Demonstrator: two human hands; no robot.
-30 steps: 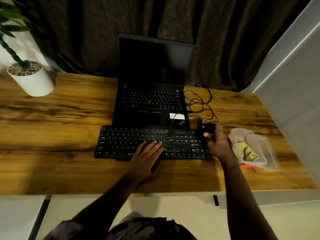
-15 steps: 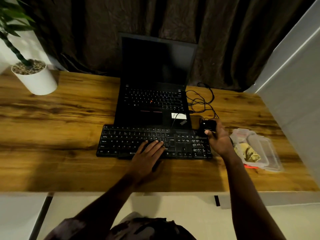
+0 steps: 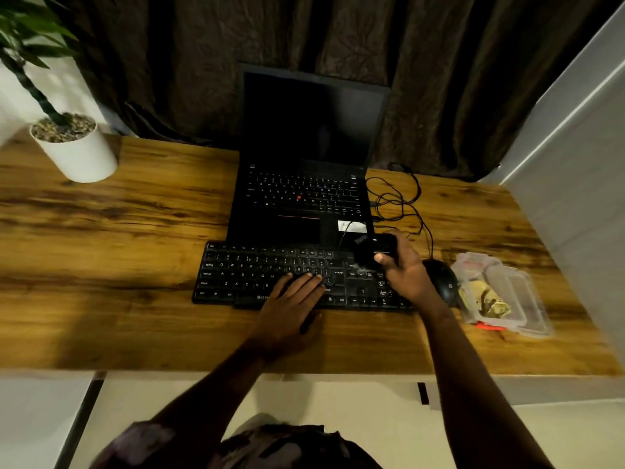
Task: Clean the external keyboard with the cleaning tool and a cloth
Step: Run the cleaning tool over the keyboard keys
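Note:
The black external keyboard (image 3: 257,269) lies on the wooden desk (image 3: 118,265) in front of a laptop. My left hand (image 3: 291,299) rests flat on its lower middle keys, fingers straight. My right hand (image 3: 406,272) grips a small black cleaning tool (image 3: 373,248) over the keyboard's upper right part, near the top row. Whether the tool touches the keys is hard to tell in the dark. A clear plastic box (image 3: 507,289) at the right holds a crumpled yellowish item (image 3: 487,299), possibly the cloth.
An open black laptop (image 3: 304,198) stands behind the keyboard, its screen dark. Tangled black cables (image 3: 402,201) lie to its right. A black mouse (image 3: 443,282) sits between my right hand and the box. A white plant pot (image 3: 77,154) is at the far left.
My right hand has moved left with the tool, from the keyboard's right end to over its upper right keys, uncovering the mouse. My left hand has stayed on the keys.

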